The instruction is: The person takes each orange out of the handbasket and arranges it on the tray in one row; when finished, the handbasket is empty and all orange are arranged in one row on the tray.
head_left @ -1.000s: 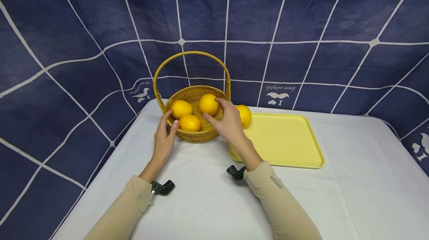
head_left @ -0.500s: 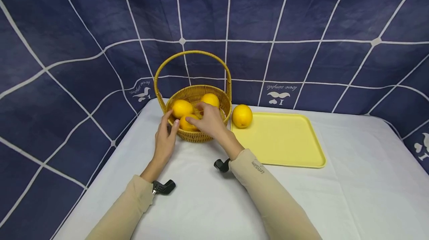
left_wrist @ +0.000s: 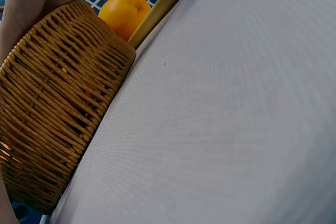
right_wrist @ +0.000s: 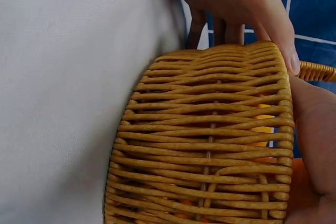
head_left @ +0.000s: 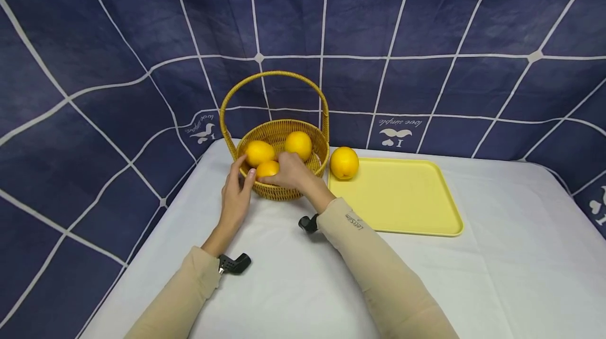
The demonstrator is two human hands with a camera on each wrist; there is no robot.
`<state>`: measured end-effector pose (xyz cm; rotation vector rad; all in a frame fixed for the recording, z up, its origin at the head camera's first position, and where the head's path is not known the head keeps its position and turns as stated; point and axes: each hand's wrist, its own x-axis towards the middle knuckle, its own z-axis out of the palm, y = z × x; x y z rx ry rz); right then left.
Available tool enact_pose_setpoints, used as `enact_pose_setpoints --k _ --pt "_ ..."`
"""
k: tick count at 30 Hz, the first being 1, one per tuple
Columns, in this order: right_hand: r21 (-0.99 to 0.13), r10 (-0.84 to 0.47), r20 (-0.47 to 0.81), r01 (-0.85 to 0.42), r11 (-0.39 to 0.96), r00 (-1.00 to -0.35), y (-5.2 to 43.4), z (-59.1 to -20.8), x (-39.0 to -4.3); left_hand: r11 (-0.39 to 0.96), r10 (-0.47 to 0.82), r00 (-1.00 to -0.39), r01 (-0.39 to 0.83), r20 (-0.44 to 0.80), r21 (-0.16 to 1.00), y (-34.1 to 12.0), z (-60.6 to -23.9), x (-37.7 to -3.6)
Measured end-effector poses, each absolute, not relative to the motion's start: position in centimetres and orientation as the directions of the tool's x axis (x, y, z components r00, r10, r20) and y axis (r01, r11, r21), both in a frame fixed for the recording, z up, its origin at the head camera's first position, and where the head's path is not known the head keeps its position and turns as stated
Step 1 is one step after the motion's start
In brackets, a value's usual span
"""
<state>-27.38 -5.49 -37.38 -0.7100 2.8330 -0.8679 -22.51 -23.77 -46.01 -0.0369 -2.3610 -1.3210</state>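
Note:
A woven basket (head_left: 276, 193) with a tall arched handle stands on the white cloth and has three oranges in it. My left hand (head_left: 234, 195) holds the basket at its left front rim; in the right wrist view the thumb lies at the rim and the fingers are outside the wall. Inside, my right hand (head_left: 294, 172) grips the front orange (head_left: 266, 169), thumb toward the near side; its fingertips are hidden. Beside it lie the left orange (head_left: 259, 153) and the back orange (head_left: 298, 145).
Right of the basket lies a yellow tray (head_left: 397, 197), with another orange (head_left: 344, 163) at its back left corner. A blue curtain (head_left: 402, 23) with white lines hangs behind and to the left. Black wrist cameras sit at both cuffs.
My right hand has left the back orange, moved left and forward toward me, and taken hold of the front orange. The left hand stays at the basket rim.

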Motion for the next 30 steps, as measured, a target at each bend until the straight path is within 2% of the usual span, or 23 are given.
enact_pose_setpoints --k 6,15,25,30 --pt "-0.550 -0.435 0.041 -0.384 0.742 -0.899 -5.3 -37.2 -27.3 0.543 -0.181 -0.906 0.232 0.383 0.807 -23.8 -46.1 -22.6" --pt "-0.595 -0.389 0.153 -0.399 0.697 -0.908 -3.9 -36.2 -26.4 0.538 -0.181 -0.908 0.231 0.378 0.811 -23.7 -46.1 -22.4" --pt "-0.710 -0.246 0.233 -0.338 0.618 -0.941 0.6 -33.1 -24.7 0.553 -0.178 -0.906 0.230 0.383 0.801 -23.7 -45.9 -22.6" --pt "-0.721 -0.193 0.272 -0.333 0.608 -0.943 3.7 -32.7 -24.3 0.544 -0.180 -0.910 0.224 0.373 0.809 -23.7 -46.1 -22.4"
